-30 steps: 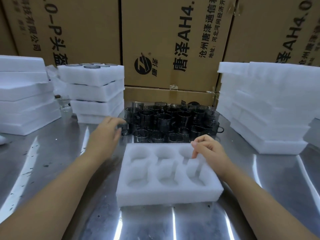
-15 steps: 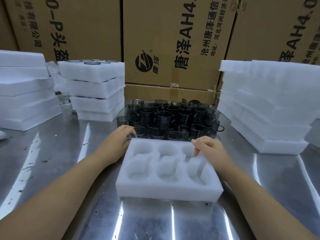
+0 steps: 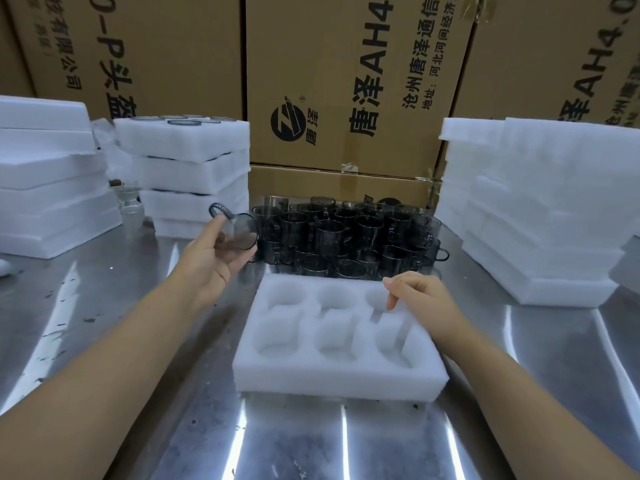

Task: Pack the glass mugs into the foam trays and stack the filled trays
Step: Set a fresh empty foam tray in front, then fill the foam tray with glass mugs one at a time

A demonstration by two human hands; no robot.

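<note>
Steel table (image 3: 311,445), scuffed and streaked with glare, fills the near edge at 6 o'clock. At its centre lies a white foam tray (image 3: 339,379), long side toward the person, with six round pockets in two rows of three, all showing bare foam.

At the tray's 2 o'clock corner the right hand (image 3: 420,299) sits on the foam. Its fingers are loosely curled and the index finger (image 3: 390,301) points down at the rim of the far right pocket. It grips nothing.

At 10 o'clock from the tray the left hand (image 3: 211,258) is raised off the table, palm turned up. It holds a smoky glass mug (image 3: 239,232), tipped on its side with the mouth facing the person and the dark handle at its upper left. The thumb lies across the mug's near side and the fingers cup it from below.

At 12 o'clock, just beyond the tray, a packed cluster of glass mugs (image 3: 346,233) stands upright, some stacked on others.

Farther off at 10 o'clock rises a stack of filled trays (image 3: 194,174), with mug rims showing in the top layer. A stack of foam slabs (image 3: 48,188) sits at 9 o'clock, and a clear glass (image 3: 130,200) stands between the two stacks. At 2 to 3 o'clock a taller pile of foam trays (image 3: 540,209) stands on the table.

Brown cardboard cartons (image 3: 346,64) with black print wall off the far side at 12 o'clock.
</note>
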